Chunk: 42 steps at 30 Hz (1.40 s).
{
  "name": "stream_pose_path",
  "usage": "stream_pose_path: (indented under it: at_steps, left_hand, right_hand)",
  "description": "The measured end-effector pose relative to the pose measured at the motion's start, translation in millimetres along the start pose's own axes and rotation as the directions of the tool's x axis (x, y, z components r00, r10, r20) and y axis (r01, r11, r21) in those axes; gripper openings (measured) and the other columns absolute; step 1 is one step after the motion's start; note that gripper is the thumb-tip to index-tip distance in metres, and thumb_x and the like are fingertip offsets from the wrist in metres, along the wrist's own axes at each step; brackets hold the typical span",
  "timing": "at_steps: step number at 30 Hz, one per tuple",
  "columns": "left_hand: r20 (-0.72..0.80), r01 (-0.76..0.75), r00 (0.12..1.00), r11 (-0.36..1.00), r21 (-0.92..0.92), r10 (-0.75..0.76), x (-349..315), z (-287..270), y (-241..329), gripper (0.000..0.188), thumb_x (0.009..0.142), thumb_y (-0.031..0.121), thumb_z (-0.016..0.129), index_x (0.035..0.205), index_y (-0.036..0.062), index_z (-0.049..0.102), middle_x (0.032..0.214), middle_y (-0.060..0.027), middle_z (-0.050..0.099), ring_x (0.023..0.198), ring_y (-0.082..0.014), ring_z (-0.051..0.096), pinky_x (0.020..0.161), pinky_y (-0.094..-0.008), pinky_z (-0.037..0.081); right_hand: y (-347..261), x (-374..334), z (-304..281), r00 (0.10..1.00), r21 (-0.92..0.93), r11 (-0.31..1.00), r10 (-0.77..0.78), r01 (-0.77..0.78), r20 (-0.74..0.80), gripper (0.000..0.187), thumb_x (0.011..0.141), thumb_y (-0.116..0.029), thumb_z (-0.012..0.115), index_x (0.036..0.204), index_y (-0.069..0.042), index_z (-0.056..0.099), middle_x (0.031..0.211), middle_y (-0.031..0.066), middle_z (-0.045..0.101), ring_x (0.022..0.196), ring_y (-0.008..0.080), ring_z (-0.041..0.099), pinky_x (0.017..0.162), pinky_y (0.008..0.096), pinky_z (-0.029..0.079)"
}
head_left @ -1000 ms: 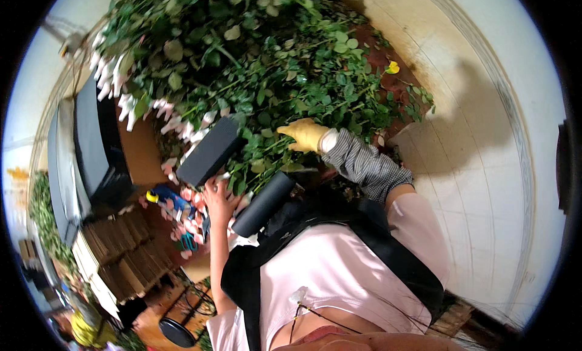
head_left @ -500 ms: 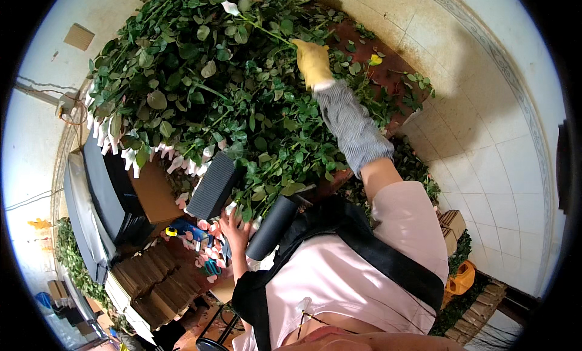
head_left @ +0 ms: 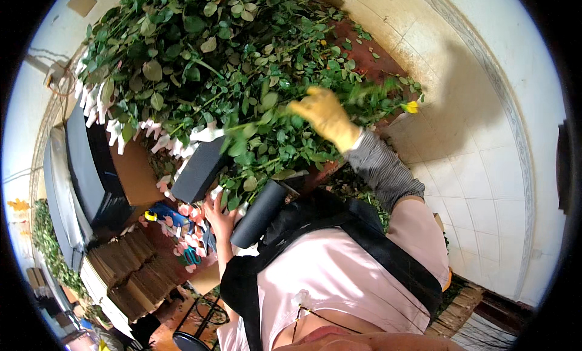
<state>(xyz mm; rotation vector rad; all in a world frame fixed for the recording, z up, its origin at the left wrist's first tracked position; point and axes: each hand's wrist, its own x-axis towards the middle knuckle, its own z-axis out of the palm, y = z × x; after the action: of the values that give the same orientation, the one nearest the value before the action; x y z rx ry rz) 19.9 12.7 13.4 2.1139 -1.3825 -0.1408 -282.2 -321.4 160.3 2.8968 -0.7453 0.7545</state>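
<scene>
In a yellow glove, my right hand [head_left: 327,117] is closed on a leafy rose stem over the heap of green rose stems [head_left: 182,66]. That rose's white-sleeved bud [head_left: 207,134] points left above a dark ribbed block [head_left: 200,169]; its leaves are smeared by motion. My bare left hand [head_left: 219,220] rests lower down, fingers apart, between that block and a black padded roll [head_left: 260,212]. Its fingertips touch or nearly touch a white-sleeved bud among the leaves there; the leaves partly cover them.
White-sleeved buds [head_left: 97,102] line the heap's left edge. Stacked cardboard pieces [head_left: 130,269], dark grey sheets [head_left: 91,169] and teal-handled scissors [head_left: 192,256] among pink petals lie to the left. A yellow flower [head_left: 411,107] lies at the right table edge by the tiled wall [head_left: 461,187].
My right hand has drawn back toward me with the rose, whose bud swung from the far side of the heap down near the ribbed block. My left hand stays between block and roll.
</scene>
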Motion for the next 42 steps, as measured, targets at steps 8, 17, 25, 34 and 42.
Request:
stream_pose_path:
  at_steps: [8, 17, 25, 34, 42]
  left_hand:
    - [-0.045, 0.026, 0.999, 0.996, -0.08, -0.03, -4.2, 4.6, -3.6, 0.074, 0.064, 0.019, 0.085, 0.134, 0.0216, 0.06, 0.145, -0.0182, 0.046, 0.131, -0.0401, 0.046, 0.109, -0.0541, 0.036]
    - [0.182, 0.229, 0.948, 0.958, 0.176, -0.26, -6.0, 0.8, -1.4, 0.079, 0.069, 0.035, 0.084, 0.139, 0.0159, 0.053, 0.143, -0.0244, 0.043, 0.137, -0.0491, 0.035, 0.113, -0.0578, 0.029]
    - [-0.012, 0.124, 0.992, 0.992, -0.015, -0.124, -6.2, -5.0, 12.3, 0.059, 0.069, 0.029, 0.082, 0.124, 0.0139, 0.066, 0.117, -0.0156, 0.053, 0.115, -0.0367, 0.051, 0.1, -0.0495, 0.04]
    - [-0.012, 0.054, 0.999, 0.996, 0.07, -0.053, -3.4, -1.0, 3.6, 0.066, 0.068, 0.028, 0.083, 0.129, 0.014, 0.063, 0.124, -0.0186, 0.051, 0.118, -0.0407, 0.049, 0.099, -0.0524, 0.041]
    - [0.242, 0.073, 0.968, 0.997, 0.007, -0.072, 1.8, -44.1, 11.5, 0.067, 0.085, 0.04, 0.077, 0.14, 0.0106, 0.052, 0.142, -0.0293, 0.04, 0.133, -0.0489, 0.039, 0.11, -0.0555, 0.033]
  right_hand:
    - [75.8, 14.3, -128.0, 0.938, -0.202, 0.973, 0.037, -0.113, -0.343, 0.043, 0.078, 0.007, 0.055, 0.116, -0.01, 0.067, 0.112, 0.011, 0.071, 0.111, 0.0288, 0.064, 0.103, 0.0479, 0.047]
    - [-84.0, 14.3, -26.6, 0.989, 0.315, 0.938, -0.142, 0.143, -0.026, 0.025, 0.09, -0.009, 0.06, 0.113, -0.011, 0.071, 0.098, 0.0114, 0.074, 0.081, 0.0286, 0.071, 0.071, 0.0422, 0.057]
    - [-109.0, 3.7, 84.6, 0.994, 0.062, 0.995, 0.079, -0.083, 0.074, 0.03, 0.081, -0.001, 0.061, 0.104, -0.015, 0.072, 0.106, 0.0051, 0.072, 0.102, 0.024, 0.066, 0.094, 0.0384, 0.05]
    - [-110.0, -28.0, 146.9, 0.942, 0.136, 0.932, 0.328, -0.335, 0.07, 0.025, 0.085, -0.006, 0.062, 0.109, -0.013, 0.068, 0.121, 0.0108, 0.067, 0.11, 0.0288, 0.061, 0.104, 0.0427, 0.045]
    - [-84.4, -8.2, 118.9, 0.858, 0.694, 0.512, 0.376, -0.506, 0.349, 0.043, 0.097, -0.016, 0.063, 0.139, -0.011, 0.055, 0.139, 0.0154, 0.055, 0.125, 0.0348, 0.054, 0.108, 0.0436, 0.044]
